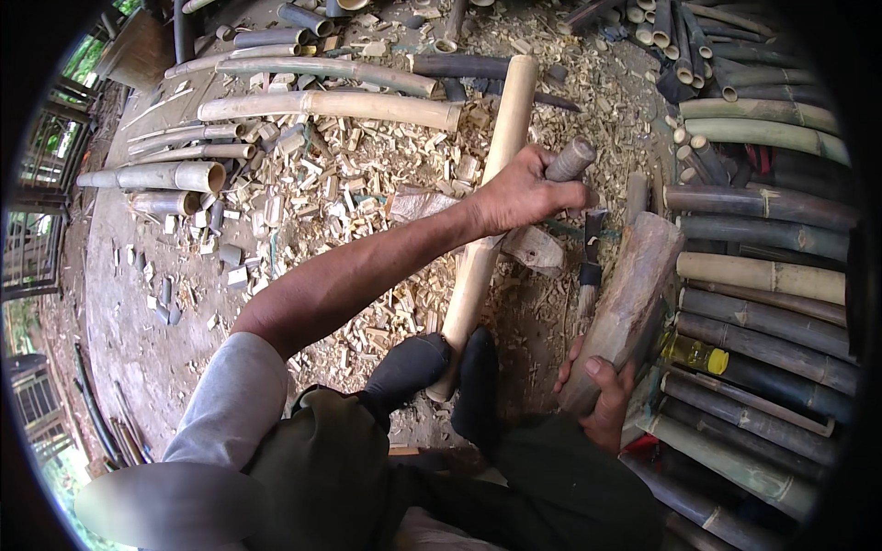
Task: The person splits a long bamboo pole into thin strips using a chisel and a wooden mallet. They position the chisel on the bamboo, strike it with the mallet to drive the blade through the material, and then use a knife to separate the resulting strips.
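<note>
A pale bamboo pole [476, 275] slants away from me, its near end between my dark-shod feet. My left hand [528, 195] is wrapped round a brownish tool handle [571, 160] just above the pole. The tool's working end is mostly hidden beneath the hand, so I cannot tell its kind. My right hand [606, 390] grips the near end of a thick, rough wooden block [634, 294], which tilts up to the right of the pole. Under the pole shows a piece of wood [537, 252]. Between pole and block lies a bladed tool [588, 275] with a dark band and wooden handle.
Wood chips [367, 285] cover the ground. Cut bamboo lengths [331, 106] lie at the far left, and a stack of bamboo poles [763, 266] lines the right. A yellow-capped bottle [694, 353] rests among these. My shoes [409, 367] flank the pole's near end.
</note>
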`<state>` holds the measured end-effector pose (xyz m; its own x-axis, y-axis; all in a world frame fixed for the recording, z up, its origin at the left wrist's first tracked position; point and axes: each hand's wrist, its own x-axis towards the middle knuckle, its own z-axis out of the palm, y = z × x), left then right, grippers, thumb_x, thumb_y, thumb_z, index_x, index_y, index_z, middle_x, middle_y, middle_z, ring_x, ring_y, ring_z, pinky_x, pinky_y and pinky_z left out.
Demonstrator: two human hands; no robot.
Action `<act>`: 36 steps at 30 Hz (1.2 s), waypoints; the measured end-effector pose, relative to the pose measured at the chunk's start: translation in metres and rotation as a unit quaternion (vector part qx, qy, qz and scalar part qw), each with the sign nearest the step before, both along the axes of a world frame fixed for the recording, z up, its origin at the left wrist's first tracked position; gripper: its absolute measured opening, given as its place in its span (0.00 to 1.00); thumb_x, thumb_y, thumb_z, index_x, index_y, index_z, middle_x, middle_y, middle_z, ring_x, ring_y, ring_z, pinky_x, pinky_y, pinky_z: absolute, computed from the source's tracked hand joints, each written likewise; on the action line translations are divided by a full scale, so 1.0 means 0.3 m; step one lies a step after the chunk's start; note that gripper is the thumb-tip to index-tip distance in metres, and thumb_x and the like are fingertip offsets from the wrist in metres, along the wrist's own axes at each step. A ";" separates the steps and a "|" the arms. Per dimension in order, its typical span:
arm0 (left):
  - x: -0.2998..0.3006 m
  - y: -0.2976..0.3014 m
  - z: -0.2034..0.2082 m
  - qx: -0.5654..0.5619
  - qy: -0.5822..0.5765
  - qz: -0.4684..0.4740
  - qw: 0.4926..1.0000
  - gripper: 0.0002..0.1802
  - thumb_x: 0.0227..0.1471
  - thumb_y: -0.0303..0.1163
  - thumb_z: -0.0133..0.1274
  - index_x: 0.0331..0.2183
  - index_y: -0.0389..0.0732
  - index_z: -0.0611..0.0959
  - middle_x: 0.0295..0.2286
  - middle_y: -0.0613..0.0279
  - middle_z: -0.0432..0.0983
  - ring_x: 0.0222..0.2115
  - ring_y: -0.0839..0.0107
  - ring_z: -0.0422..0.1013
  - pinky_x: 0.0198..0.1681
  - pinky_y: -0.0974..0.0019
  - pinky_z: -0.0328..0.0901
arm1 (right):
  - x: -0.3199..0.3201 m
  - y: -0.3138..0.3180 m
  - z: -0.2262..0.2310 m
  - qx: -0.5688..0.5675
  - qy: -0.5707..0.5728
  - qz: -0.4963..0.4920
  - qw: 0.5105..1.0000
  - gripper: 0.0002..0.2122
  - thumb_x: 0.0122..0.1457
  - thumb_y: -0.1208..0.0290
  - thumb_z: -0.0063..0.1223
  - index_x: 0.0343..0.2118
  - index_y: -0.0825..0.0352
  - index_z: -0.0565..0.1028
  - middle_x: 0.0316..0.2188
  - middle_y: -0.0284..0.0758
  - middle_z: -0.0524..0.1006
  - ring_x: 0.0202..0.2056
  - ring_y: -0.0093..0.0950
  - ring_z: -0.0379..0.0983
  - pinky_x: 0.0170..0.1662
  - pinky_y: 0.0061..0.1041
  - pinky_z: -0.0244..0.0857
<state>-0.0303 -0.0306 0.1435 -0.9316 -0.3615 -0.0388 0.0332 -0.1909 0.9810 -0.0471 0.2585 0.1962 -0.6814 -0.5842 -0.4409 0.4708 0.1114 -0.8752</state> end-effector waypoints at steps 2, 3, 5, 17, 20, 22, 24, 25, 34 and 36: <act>0.007 0.007 0.011 0.002 0.001 0.014 1.000 0.15 0.49 0.39 0.62 0.24 0.34 0.84 0.22 0.64 0.78 0.25 0.77 0.71 0.33 0.67 0.67 | 0.017 -0.001 -0.004 -0.012 -0.014 -0.008 1.000 0.24 0.49 0.71 0.57 0.48 0.76 0.67 0.32 0.43 0.74 0.26 0.33 0.75 0.26 0.32 0.74; 0.007 0.010 0.021 0.000 -0.002 0.016 1.000 0.15 0.49 0.38 0.62 0.25 0.34 0.85 0.22 0.64 0.78 0.26 0.77 0.71 0.33 0.67 0.67 | 0.018 0.005 -0.006 -0.004 -0.011 -0.004 1.000 0.24 0.49 0.71 0.57 0.48 0.76 0.67 0.32 0.43 0.74 0.26 0.33 0.75 0.26 0.32 0.74; 0.009 0.013 0.039 -0.006 -0.007 0.020 1.000 0.14 0.49 0.38 0.62 0.26 0.34 0.86 0.23 0.64 0.79 0.27 0.78 0.72 0.34 0.67 0.68 | 0.022 0.017 -0.014 0.012 -0.005 0.004 1.000 0.24 0.48 0.71 0.57 0.48 0.76 0.67 0.32 0.43 0.74 0.26 0.33 0.75 0.26 0.32 0.73; -0.006 0.016 0.020 -0.037 -0.025 -0.005 0.999 0.14 0.54 0.39 0.62 0.33 0.37 0.89 0.25 0.67 0.80 0.28 0.80 0.73 0.37 0.71 0.68 | 0.059 0.016 0.016 0.074 -0.009 -0.037 0.997 0.24 0.49 0.73 0.57 0.50 0.73 0.65 0.33 0.42 0.74 0.27 0.32 0.74 0.30 0.33 0.73; -0.009 0.038 0.020 -0.014 0.016 0.027 0.999 0.14 0.50 0.37 0.64 0.23 0.35 0.85 0.19 0.67 0.76 0.22 0.79 0.69 0.27 0.67 0.65 | 0.058 0.028 0.017 0.087 -0.014 -0.030 0.996 0.26 0.50 0.72 0.57 0.52 0.73 0.63 0.34 0.42 0.74 0.28 0.32 0.75 0.31 0.32 0.73; -0.038 0.032 0.019 -0.035 0.013 0.012 0.999 0.15 0.50 0.38 0.64 0.23 0.35 0.84 0.19 0.67 0.76 0.22 0.79 0.69 0.27 0.67 0.64 | 0.056 0.035 0.019 0.093 0.012 -0.027 0.995 0.26 0.50 0.70 0.55 0.53 0.70 0.63 0.35 0.41 0.74 0.29 0.31 0.74 0.30 0.32 0.73; -0.029 0.024 0.038 -0.033 0.021 0.004 0.999 0.16 0.51 0.39 0.64 0.23 0.35 0.84 0.19 0.67 0.76 0.22 0.79 0.69 0.27 0.68 0.64 | 0.059 0.039 0.004 0.094 0.020 -0.023 0.995 0.26 0.51 0.68 0.55 0.54 0.68 0.63 0.36 0.41 0.74 0.29 0.31 0.74 0.29 0.32 0.73; -0.023 0.011 0.047 -0.037 0.021 0.007 0.999 0.16 0.51 0.39 0.64 0.23 0.35 0.85 0.19 0.67 0.76 0.21 0.79 0.69 0.27 0.68 0.64 | 0.059 0.037 -0.001 0.094 0.020 -0.022 0.995 0.26 0.51 0.68 0.55 0.53 0.69 0.63 0.36 0.41 0.74 0.29 0.31 0.74 0.29 0.32 0.73; -0.006 -0.006 0.026 -0.039 -0.014 -0.001 0.999 0.13 0.54 0.36 0.62 0.22 0.37 0.84 0.23 0.65 0.81 0.28 0.80 0.75 0.38 0.70 0.70 | 0.061 0.026 0.012 0.092 -0.011 -0.034 0.995 0.29 0.50 0.72 0.57 0.55 0.71 0.61 0.35 0.42 0.74 0.28 0.31 0.75 0.30 0.32 0.73; -0.008 0.000 0.023 -0.034 -0.006 -0.005 0.999 0.13 0.54 0.35 0.61 0.22 0.37 0.83 0.22 0.65 0.80 0.30 0.80 0.77 0.41 0.69 0.71 | 0.062 0.026 0.013 0.094 -0.010 -0.034 0.995 0.29 0.50 0.72 0.57 0.55 0.71 0.61 0.35 0.42 0.74 0.28 0.31 0.75 0.31 0.32 0.73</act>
